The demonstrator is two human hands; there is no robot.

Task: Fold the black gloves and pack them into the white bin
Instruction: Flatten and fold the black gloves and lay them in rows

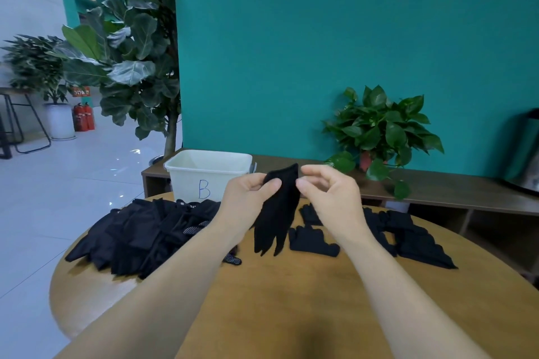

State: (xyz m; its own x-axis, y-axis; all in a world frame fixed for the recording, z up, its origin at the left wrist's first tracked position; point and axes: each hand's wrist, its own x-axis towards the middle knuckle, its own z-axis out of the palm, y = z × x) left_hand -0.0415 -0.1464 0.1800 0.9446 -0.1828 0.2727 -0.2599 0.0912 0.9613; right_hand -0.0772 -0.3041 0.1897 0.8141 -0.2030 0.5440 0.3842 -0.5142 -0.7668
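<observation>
A black glove (278,210) hangs in the air above the round wooden table (306,294), cuff up and fingers pointing down. My left hand (250,194) pinches its cuff between thumb and fingers. My right hand (326,192) hovers just right of the cuff with curled fingers; whether it touches the fabric is unclear. The white bin (208,173), marked with a blue "B", stands behind my hands at the table's far edge. A heap of black gloves (143,236) lies on the left of the table. Folded black gloves (313,242) and more gloves (408,236) lie on the right.
A low brown shelf (437,186) runs behind the table along the teal wall and carries a potted green plant (382,137). A tall leafy plant (131,46) stands at the left. White floor spreads left of the table.
</observation>
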